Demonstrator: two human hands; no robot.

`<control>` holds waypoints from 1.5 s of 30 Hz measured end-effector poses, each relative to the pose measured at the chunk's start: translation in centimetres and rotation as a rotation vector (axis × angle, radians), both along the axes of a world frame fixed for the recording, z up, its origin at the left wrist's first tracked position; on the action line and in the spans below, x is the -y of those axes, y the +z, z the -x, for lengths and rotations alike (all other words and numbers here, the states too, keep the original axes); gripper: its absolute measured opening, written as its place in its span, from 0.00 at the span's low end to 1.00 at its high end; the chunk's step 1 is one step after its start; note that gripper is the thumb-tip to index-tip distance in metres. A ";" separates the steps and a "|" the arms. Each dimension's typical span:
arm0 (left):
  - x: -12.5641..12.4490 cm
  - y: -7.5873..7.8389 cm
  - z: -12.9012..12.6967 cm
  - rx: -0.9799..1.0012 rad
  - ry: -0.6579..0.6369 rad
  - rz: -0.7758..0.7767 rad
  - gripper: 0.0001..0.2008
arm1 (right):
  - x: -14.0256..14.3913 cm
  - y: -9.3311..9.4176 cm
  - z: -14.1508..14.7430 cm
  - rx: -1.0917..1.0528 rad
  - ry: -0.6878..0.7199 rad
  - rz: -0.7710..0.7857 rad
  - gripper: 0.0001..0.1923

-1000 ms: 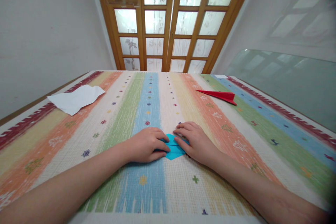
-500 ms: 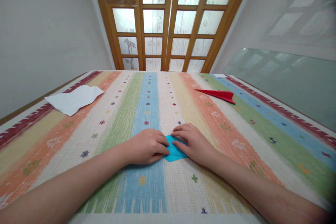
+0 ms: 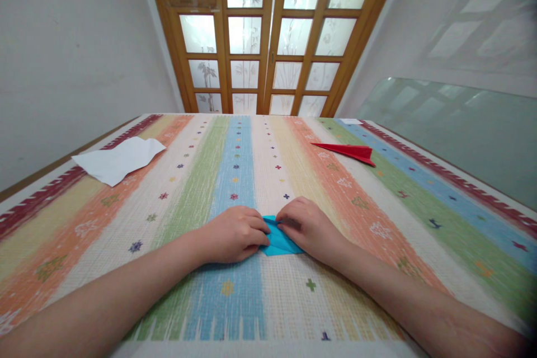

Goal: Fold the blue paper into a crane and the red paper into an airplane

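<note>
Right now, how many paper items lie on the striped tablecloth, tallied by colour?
Blue folded paper piece, under the left hand and right hand: 1
Red folded paper plane: 1
White crumpled paper sheet: 1
Total: 3

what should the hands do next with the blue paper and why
Probably press the lifted flap down flat. The right hand pinches the upper edge of the blue paper with curled fingers, while the left hand pins its left side to the striped cloth. The paper looks part folded and not yet creased, though the fingers hide the fold.
</note>
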State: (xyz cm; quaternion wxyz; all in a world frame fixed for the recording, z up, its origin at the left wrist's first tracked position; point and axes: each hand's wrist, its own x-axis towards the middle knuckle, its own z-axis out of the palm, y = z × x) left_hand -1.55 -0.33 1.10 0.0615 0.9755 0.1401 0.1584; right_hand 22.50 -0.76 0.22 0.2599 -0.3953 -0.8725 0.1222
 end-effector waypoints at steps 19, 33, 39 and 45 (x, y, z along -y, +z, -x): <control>-0.1 0.2 0.0 0.024 0.001 0.029 0.09 | 0.5 1.3 -0.2 0.117 0.269 0.019 0.09; -0.4 -0.2 0.0 0.023 -0.004 -0.003 0.09 | 1.3 2.6 -0.2 0.234 0.262 -0.049 0.09; -0.2 -0.4 0.1 0.017 -0.001 -0.081 0.10 | 1.6 2.8 -0.1 0.272 0.249 -0.052 0.09; 0.0 -0.6 0.2 0.014 0.030 -0.148 0.10 | 1.8 2.9 0.0 0.262 0.251 -0.051 0.11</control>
